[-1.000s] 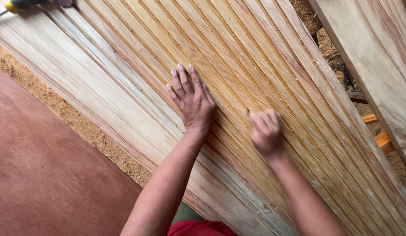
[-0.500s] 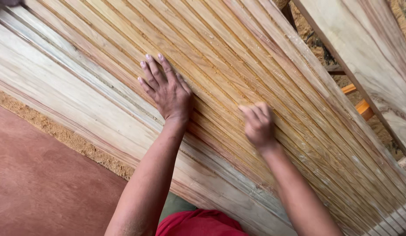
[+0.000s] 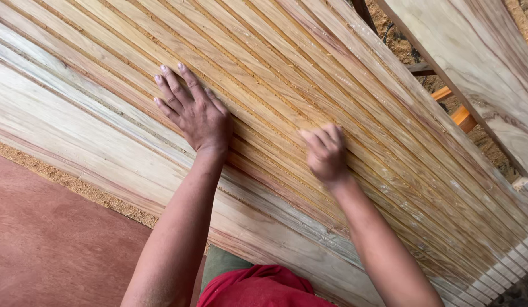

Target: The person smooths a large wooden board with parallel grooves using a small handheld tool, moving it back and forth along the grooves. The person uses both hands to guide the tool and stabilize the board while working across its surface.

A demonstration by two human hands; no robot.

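Hands, two: left hand flat, right hand curled, on wood strips.

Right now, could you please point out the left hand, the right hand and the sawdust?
left hand (image 3: 200, 116), head view, back of the hand.
right hand (image 3: 326, 153), head view, knuckles of the curled hand.
sawdust (image 3: 76, 185), head view, strip along the planks' edge.
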